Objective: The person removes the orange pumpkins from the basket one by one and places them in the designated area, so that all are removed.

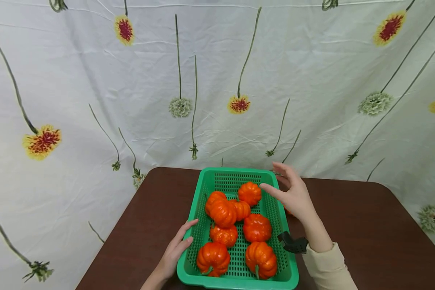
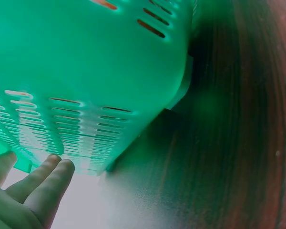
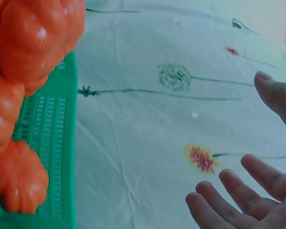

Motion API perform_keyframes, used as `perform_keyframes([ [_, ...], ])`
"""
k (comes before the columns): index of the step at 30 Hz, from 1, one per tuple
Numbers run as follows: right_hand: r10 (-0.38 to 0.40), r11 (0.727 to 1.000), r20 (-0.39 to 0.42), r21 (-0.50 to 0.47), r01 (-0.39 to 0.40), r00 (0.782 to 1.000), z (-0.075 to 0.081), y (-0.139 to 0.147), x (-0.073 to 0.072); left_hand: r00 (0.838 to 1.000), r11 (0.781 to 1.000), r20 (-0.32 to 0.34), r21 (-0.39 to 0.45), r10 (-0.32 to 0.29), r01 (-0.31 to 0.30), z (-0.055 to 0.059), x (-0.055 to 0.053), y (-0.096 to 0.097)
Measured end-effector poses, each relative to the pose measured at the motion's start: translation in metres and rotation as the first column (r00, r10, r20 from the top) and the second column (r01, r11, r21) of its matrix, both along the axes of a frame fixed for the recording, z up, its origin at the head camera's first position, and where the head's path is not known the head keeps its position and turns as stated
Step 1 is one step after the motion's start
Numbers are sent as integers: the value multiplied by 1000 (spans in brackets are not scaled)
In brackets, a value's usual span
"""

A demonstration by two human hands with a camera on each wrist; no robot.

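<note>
A green plastic basket (image 1: 235, 283) with slotted walls stands on the table and holds several small orange pumpkins, among them a front-left one (image 1: 213, 257) and a far one (image 1: 249, 193). At the basket's left rim is my left hand (image 1: 174, 251), fingers extended; its fingers (image 2: 50, 188) lie close by the slotted outer wall, though contact is hard to tell. My right hand (image 1: 295, 195) hovers over the far right rim, thumb and fingers spread with nothing between them. Beside the basket's right wall, another orange pumpkin (image 1: 287, 211) is mostly hidden by that hand and wrist.
The dark brown wooden table (image 1: 355, 225) extends to both sides of the basket. Behind it hangs a white cloth (image 1: 148, 80) printed with flowers. A black strap-like device (image 1: 293, 243) sits on my right wrist, above the basket's right rim.
</note>
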State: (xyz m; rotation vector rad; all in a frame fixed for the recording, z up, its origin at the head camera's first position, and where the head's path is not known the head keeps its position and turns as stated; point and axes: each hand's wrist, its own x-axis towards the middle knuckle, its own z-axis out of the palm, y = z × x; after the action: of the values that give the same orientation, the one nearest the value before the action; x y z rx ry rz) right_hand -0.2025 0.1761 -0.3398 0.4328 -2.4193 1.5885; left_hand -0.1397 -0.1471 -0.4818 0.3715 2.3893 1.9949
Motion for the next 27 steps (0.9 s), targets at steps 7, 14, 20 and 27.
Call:
perform_keyframes([
  [7,122,986,50,105,-127,991,-2,-35,-6,1000,1000,-13,1,8,-8,-1,1,0],
  [14,252,950,120,157,-270,960,-16,-59,-17,1000,1000,-17,-16,9,-9,-1,0,0],
  [20,293,932,156,175,-318,943,-32,-66,-26,1000,1000,-14,-19,5,-6,-1,0,1],
  [27,334,924,194,125,-361,922,-46,-69,-31,1000,1000,-15,-14,14,-14,-1,0,1],
])
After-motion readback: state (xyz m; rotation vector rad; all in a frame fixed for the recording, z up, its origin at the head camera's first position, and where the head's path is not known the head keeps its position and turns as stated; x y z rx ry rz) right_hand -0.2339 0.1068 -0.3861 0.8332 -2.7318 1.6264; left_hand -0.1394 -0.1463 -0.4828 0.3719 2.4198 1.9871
